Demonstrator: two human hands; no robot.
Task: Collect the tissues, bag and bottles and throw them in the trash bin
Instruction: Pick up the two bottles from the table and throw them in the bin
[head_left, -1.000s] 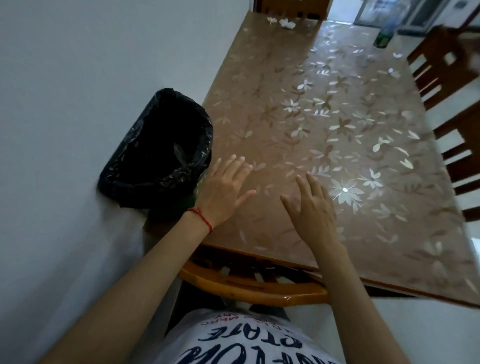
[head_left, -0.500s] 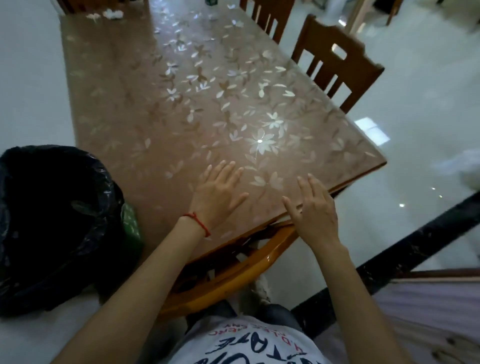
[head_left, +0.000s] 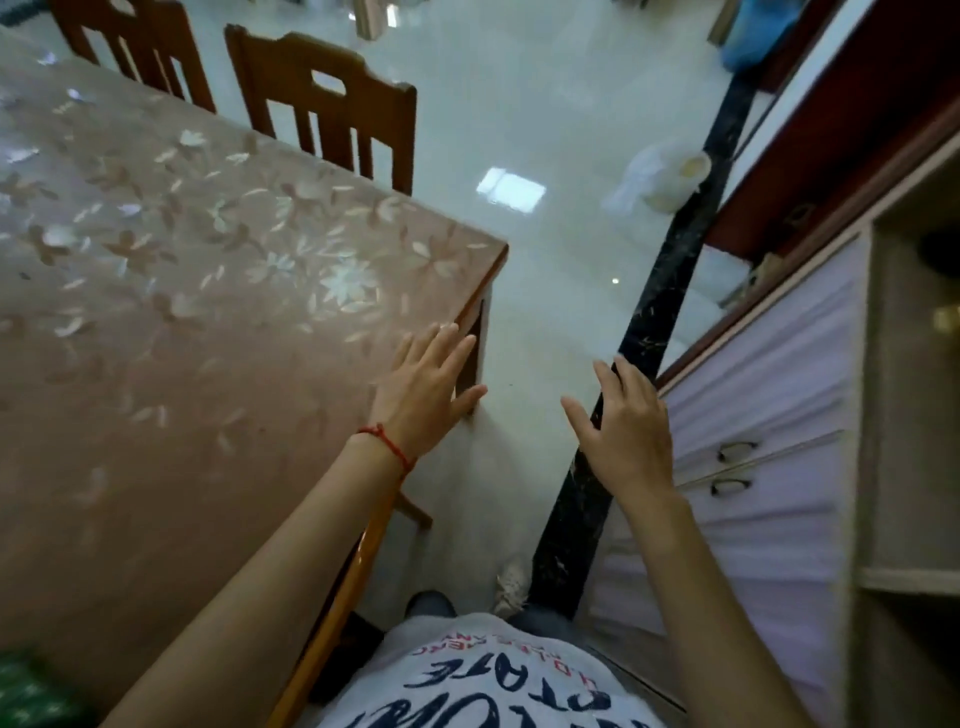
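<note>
Both hands empty, fingers spread. Left hand (head_left: 428, 392) hovers over the near right corner of the flower-patterned table (head_left: 171, 322); right hand (head_left: 626, 423) is out over the floor (head_left: 545, 249), near the cabinet drawers (head_left: 769, 415). White bag (head_left: 657, 179) lies on the floor, far right, beside the black strip (head_left: 660, 312). Two chairs (head_left: 327, 104) stand at the table's far side.

Empty hands at the table corner

The left hand (head_left: 428, 387), fingers spread, is over the floral table's (head_left: 156, 312) corner; the right hand (head_left: 626, 431) is spread above the floor beside a lilac cabinet (head_left: 769, 395). A pale bag (head_left: 657, 179) lies beyond.
</note>
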